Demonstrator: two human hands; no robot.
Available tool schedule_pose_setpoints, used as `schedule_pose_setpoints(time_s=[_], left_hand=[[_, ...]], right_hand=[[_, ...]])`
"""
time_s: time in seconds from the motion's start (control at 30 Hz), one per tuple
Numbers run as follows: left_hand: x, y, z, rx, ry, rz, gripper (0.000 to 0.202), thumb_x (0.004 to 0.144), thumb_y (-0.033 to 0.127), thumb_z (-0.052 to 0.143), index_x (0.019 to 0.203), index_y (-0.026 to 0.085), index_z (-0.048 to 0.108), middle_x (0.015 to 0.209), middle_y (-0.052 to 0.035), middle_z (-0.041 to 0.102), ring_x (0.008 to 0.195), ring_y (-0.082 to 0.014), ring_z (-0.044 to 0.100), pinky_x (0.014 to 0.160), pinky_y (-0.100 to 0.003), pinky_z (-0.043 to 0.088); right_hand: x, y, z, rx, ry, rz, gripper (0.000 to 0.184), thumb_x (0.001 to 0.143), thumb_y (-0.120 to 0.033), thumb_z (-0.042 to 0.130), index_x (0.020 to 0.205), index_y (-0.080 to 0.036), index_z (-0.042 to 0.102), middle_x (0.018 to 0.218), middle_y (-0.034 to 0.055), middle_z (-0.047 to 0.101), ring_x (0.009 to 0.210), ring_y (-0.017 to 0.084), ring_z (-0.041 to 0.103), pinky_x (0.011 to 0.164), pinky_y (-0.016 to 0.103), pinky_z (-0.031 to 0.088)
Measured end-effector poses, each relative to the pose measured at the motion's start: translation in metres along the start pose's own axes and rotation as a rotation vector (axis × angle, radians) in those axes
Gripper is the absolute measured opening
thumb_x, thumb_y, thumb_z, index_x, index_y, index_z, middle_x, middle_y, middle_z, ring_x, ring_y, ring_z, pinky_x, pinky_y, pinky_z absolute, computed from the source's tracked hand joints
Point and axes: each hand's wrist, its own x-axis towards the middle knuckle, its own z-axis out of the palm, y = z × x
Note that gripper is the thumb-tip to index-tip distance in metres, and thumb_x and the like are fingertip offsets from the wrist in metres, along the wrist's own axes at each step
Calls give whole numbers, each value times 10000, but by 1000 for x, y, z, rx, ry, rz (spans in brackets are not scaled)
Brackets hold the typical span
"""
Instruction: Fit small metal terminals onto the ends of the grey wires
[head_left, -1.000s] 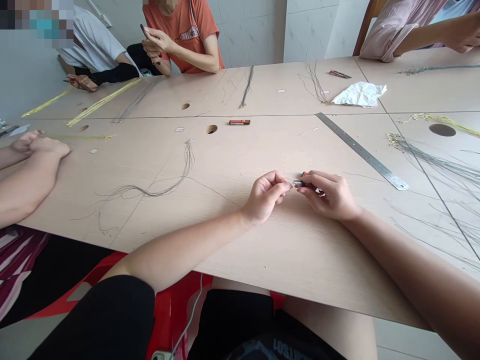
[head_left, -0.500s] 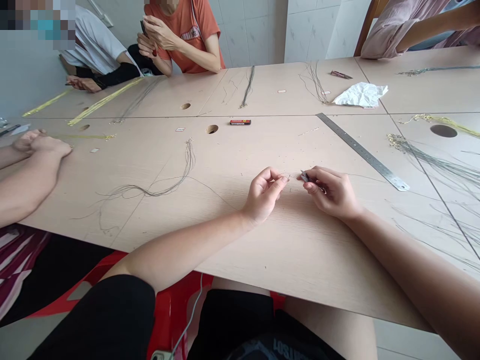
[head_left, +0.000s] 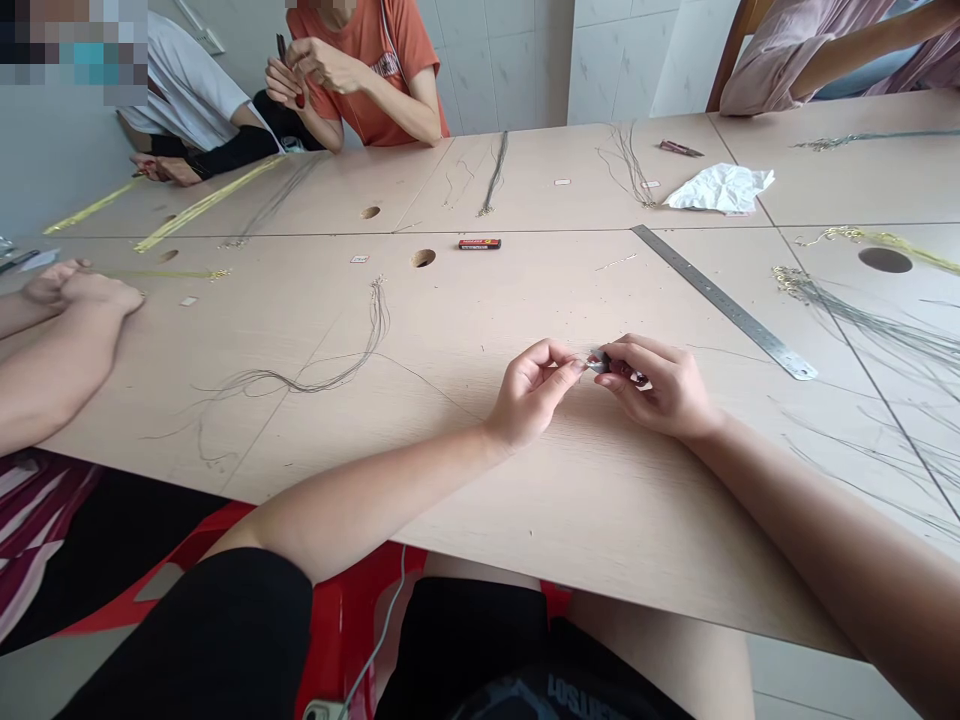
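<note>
My left hand [head_left: 531, 392] rests on the wooden table [head_left: 465, 450] with thumb and forefinger pinched on the end of a thin grey cord, too fine to follow clearly. My right hand [head_left: 658, 386] is closed on a small tool with red handles and a dark metal tip [head_left: 600, 362], which looks like pliers. The tool's tip meets the pinched fingertips of my left hand. A bundle of thin grey cords [head_left: 322, 375] lies on the table to the left of my hands.
A long steel ruler [head_left: 721, 300] lies to the right, a small red-and-black bar [head_left: 479, 244] beyond my hands, crumpled white paper [head_left: 718, 188] at the back. More cord bundles [head_left: 862, 320] lie at right. Other people work along the left and far edges.
Half a second ago my hands were slightly apart; now they have come together again, tool tip against my left fingertips. The person in orange has shifted their hands.
</note>
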Motion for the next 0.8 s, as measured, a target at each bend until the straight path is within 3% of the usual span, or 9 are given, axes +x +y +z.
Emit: schedule_pose_setpoints(time_s=[0.27, 0.8], left_hand=[[2, -2, -3, -21, 23, -40, 252, 793, 388, 677, 744, 171, 558, 615, 47, 481, 498, -44, 338, 453, -196, 273], [1, -3, -4, 20, 18, -61, 249, 783, 389, 673, 752, 172, 555, 628, 39, 484, 521, -50, 352, 453, -182, 283]], right_hand=[[-1, 1, 0, -18, 11, -30, 70, 913, -245, 546, 933, -181, 566, 700, 26, 581, 519, 98, 474, 474, 225, 394], [-1, 1, 2, -19, -24, 22, 110, 931, -268, 520, 904, -176, 574, 670, 13, 556, 513, 96, 452, 483, 224, 380]])
